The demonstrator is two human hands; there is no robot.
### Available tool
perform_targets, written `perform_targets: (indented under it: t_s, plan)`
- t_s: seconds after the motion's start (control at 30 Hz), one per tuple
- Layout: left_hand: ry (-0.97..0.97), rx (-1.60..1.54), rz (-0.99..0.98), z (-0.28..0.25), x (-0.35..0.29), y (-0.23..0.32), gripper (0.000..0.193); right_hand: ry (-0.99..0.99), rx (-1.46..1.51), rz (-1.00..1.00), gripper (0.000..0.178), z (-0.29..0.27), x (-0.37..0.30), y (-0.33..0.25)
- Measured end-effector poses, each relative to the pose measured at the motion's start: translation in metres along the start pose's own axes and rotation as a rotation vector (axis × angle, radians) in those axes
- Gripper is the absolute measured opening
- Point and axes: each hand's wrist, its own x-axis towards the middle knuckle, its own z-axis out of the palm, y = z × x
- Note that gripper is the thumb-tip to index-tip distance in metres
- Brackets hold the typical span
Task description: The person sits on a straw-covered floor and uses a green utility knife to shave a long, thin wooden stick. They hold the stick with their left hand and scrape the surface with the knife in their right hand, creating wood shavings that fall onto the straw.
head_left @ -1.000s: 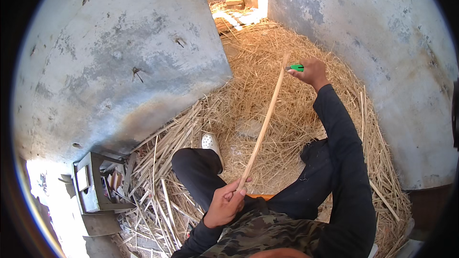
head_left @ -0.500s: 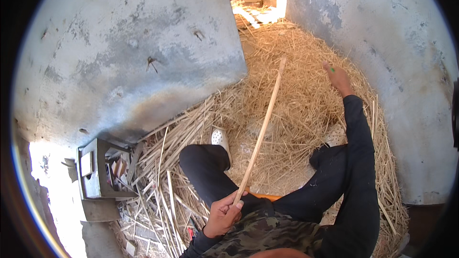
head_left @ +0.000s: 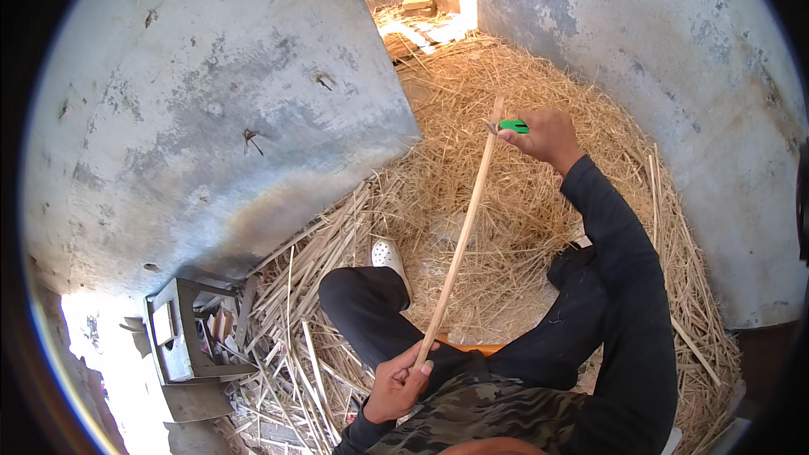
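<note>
A long, thin wooden strip slants up and away from my lap. My left hand is closed round its near end, thumb on top. Near the far tip of the strip, my right hand grips a green-handled knife. Its small blade meets or crosses the strip there; I cannot tell whether it has cut into the wood.
Straw-like shavings cover the floor ahead. Long split strips lie piled at my left, beside a small wooden box-like stand. Grey walls rise on both sides, and a block lies at the back.
My right hand has moved left from beside the shavings, bringing the green knife to the strip's far end. My left hand keeps its hold. The view has shifted slightly.
</note>
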Motion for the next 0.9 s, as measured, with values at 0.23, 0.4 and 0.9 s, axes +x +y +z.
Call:
perform_targets:
  t_s: [0.23, 0.4, 0.9]
  plan:
    - [0.064, 0.332, -0.081, 0.012, -0.063, -0.01, 0.036, -0.026, 0.015, 0.818, 0.08, -0.014, -0.03, 0.12]
    - [0.238, -0.023, 0.075, -0.01, 0.023, -0.004, 0.042, -0.25, 0.195, 0.584, 0.081, 0.002, -0.001, 0.058]
    - [0.193, 0.128, 0.248, 0.038, 0.069, 0.021, 0.048, -0.195, 0.251, -0.124, 0.073, -0.022, -0.033, -0.099]
